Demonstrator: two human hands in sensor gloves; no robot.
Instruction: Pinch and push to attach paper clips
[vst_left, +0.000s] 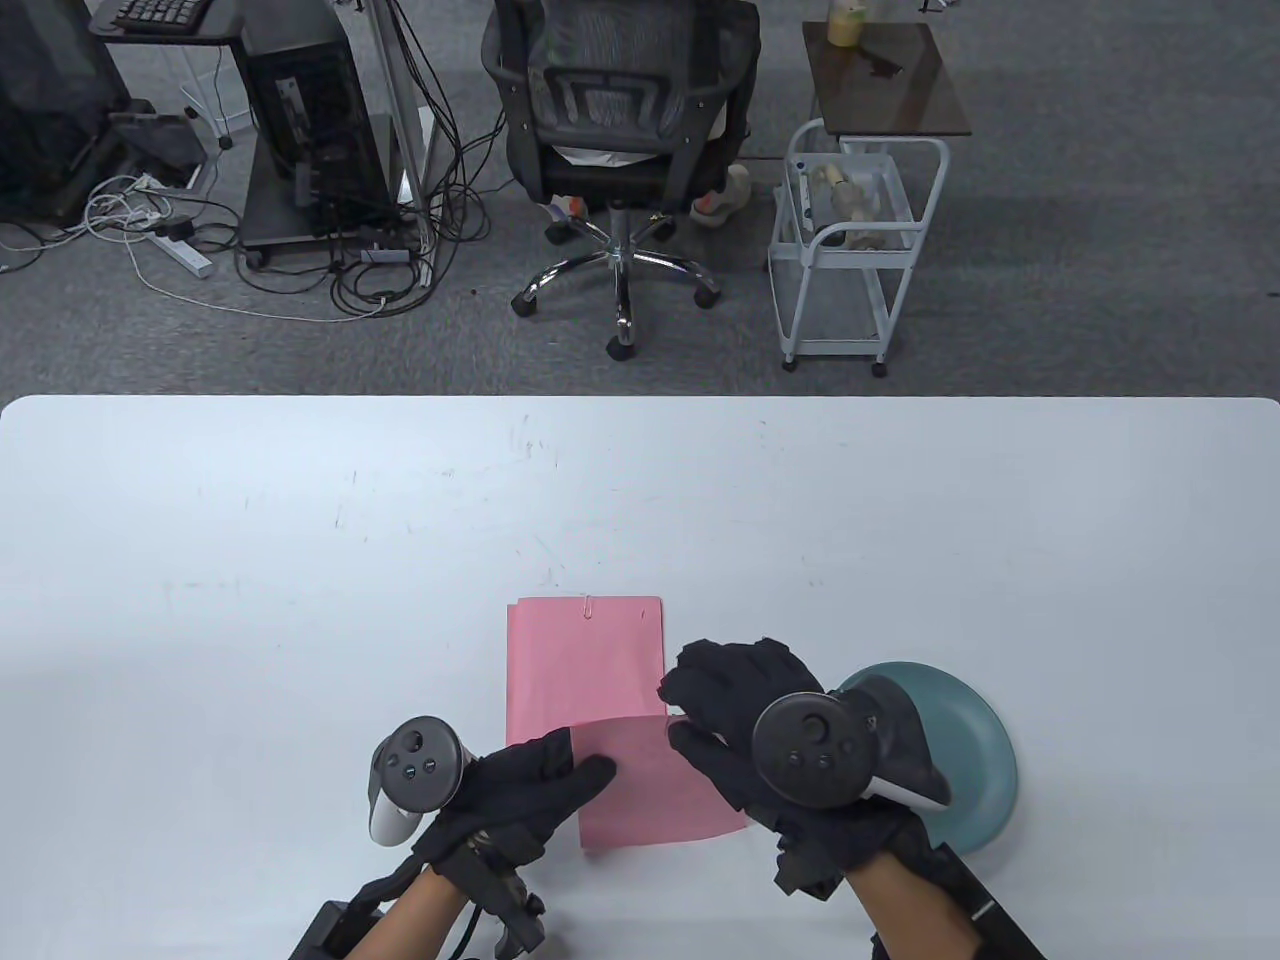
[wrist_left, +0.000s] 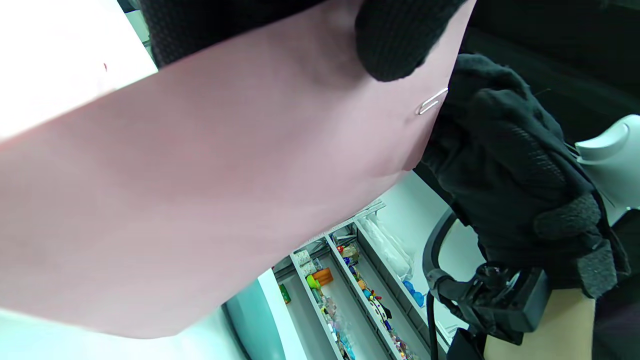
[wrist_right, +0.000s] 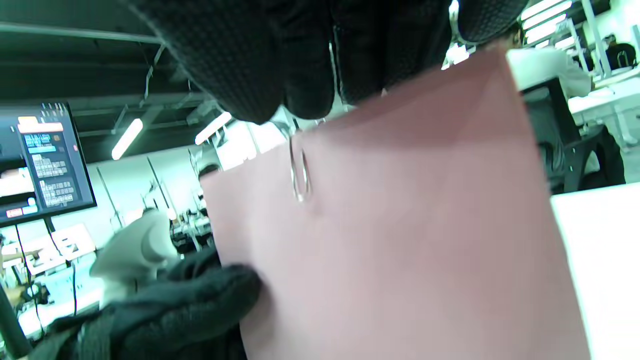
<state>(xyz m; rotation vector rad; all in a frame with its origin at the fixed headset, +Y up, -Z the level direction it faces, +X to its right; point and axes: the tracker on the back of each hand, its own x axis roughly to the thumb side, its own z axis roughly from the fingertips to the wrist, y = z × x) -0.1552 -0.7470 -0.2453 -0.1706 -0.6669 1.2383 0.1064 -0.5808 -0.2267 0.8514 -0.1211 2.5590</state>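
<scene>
Pink paper (vst_left: 660, 785) is lifted between the two gloved hands near the 6 o'clock edge of the white table (vst_left: 300, 520), above a second pink sheet (vst_left: 580, 665) that lies flat and carries its own small clip (vst_left: 590, 606) at its 12 o'clock edge. The left hand (vst_left: 520, 790) grips the raised sheet at its 9 o'clock side, fingers laid over the top and pressed together. The right hand (vst_left: 760, 730) sits at the sheet's 3 o'clock side, fingertips (wrist_right: 300, 65) bunched together at the paper's edge. A silver paper clip (wrist_right: 299, 172) straddles that edge, and in the right wrist view it is just under those fingertips; whether they are pinching it cannot be told. In the left wrist view the same clip pokes out at 3 o'clock beside the right glove. A teal plate (vst_left: 975, 760) rests on the table under the right wrist, at 3 o'clock of the sheets.
</scene>
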